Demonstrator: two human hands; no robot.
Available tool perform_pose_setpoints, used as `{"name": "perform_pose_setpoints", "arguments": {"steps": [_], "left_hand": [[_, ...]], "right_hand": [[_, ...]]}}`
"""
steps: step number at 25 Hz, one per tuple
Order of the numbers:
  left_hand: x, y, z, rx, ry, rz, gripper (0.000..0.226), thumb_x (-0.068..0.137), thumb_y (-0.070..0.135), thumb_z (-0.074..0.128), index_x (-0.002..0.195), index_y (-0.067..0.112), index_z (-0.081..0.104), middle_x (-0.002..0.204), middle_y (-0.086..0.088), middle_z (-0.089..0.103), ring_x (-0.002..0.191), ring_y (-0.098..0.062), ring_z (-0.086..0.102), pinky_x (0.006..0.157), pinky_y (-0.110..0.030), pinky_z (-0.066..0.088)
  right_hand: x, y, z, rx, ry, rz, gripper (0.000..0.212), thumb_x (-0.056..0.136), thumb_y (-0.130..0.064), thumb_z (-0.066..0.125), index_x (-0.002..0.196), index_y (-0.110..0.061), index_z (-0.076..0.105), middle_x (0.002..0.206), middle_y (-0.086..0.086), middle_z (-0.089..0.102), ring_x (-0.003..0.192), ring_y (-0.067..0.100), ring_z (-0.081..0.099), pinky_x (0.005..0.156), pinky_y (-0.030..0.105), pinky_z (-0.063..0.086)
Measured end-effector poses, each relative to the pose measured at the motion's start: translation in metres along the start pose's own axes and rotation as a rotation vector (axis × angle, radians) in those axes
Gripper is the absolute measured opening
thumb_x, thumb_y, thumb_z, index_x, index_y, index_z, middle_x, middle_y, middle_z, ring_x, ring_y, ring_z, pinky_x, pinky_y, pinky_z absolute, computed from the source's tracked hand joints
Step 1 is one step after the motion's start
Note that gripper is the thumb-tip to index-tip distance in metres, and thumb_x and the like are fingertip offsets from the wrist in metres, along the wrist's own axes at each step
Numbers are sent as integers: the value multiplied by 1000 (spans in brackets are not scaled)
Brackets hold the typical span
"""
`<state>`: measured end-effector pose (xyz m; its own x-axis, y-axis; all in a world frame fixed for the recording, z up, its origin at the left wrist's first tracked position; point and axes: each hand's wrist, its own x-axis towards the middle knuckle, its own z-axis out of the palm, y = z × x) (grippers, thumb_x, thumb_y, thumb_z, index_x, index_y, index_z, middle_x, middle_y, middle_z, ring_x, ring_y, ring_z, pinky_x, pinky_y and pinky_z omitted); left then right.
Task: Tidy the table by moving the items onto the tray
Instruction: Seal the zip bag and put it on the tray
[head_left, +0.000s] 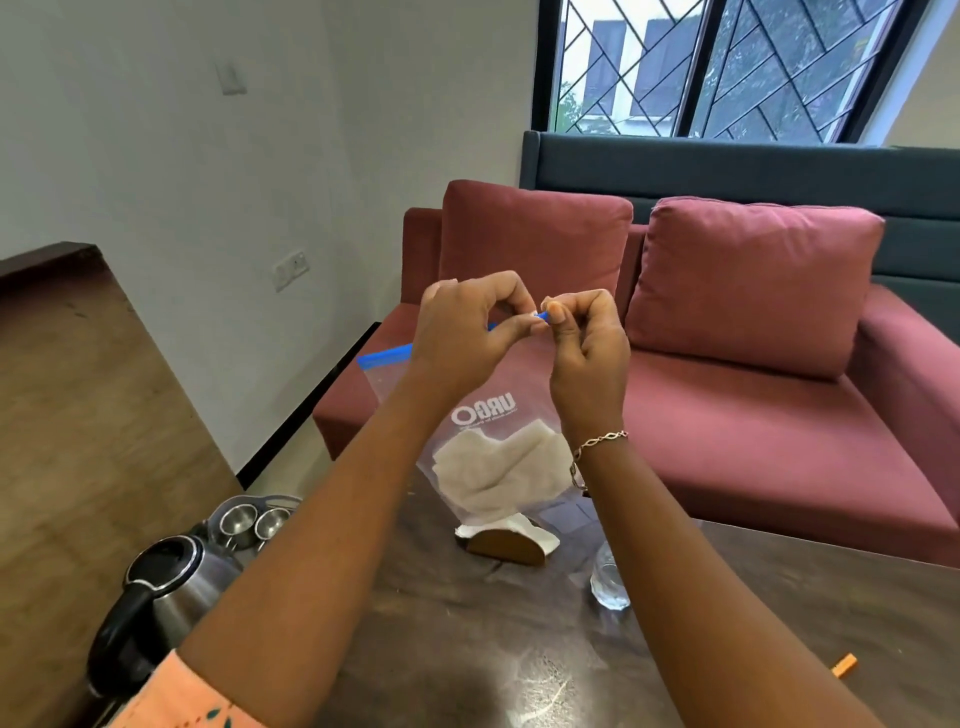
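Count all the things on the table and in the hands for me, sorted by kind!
Kettle: 1
Small steel cups: 2
Clear zip bag with a cloth inside, held up by both hands: 1
Wooden napkin holder: 1
Drinking glass: 1
Orange piece at the table edge: 1
Total: 7

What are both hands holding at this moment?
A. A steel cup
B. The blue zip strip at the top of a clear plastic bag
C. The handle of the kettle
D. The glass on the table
B: the left hand and right hand pinch the blue zip strip of the clear plastic bag, raised above the table.
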<state>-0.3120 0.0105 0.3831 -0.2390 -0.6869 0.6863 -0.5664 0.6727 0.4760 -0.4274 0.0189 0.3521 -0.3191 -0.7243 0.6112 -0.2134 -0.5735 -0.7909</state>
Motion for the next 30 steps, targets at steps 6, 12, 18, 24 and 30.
{"name": "perform_pose_setpoints", "arguments": {"steps": [6,12,18,24,30], "left_hand": [[1,-20,-10,75,12,-70,21,71,36,64,69,15,64,70,9,65,68,-16,61,90,-60,42],[2,-34,-22,122,-7,-107,19,70,39,65,68,20,61,74,10,65,74,-12,59,92,-58,41],[6,-33,-29,177,-11,-123,18,76,28,72,66,23,56,74,10,64,75,-16,60,98,-58,35],[-7,-32,-21,-341,38,-341,11,80,16,69,86,18,60,88,3,69,83,-9,66,79,-22,52],[-29,-31,4,-720,135,-558,6,84,7,61,84,1,63,73,1,73,73,-10,69,70,-19,55]], "right_hand": [[20,7,-18,-54,231,30,23,92,-11,48,74,-23,42,72,-9,52,63,-11,51,61,5,37],[38,16,-40,-117,338,86,21,93,-13,45,75,-21,42,67,-14,42,55,-13,44,58,9,34],[42,18,-47,-145,363,112,11,95,-15,42,84,-13,45,67,-14,42,56,-8,43,59,9,34],[37,4,-38,177,369,230,23,97,-21,36,75,-26,42,66,1,54,58,16,58,54,29,54],[44,-16,-41,502,279,355,21,99,-20,33,81,-18,42,46,-4,62,39,8,58,40,21,50]]}}
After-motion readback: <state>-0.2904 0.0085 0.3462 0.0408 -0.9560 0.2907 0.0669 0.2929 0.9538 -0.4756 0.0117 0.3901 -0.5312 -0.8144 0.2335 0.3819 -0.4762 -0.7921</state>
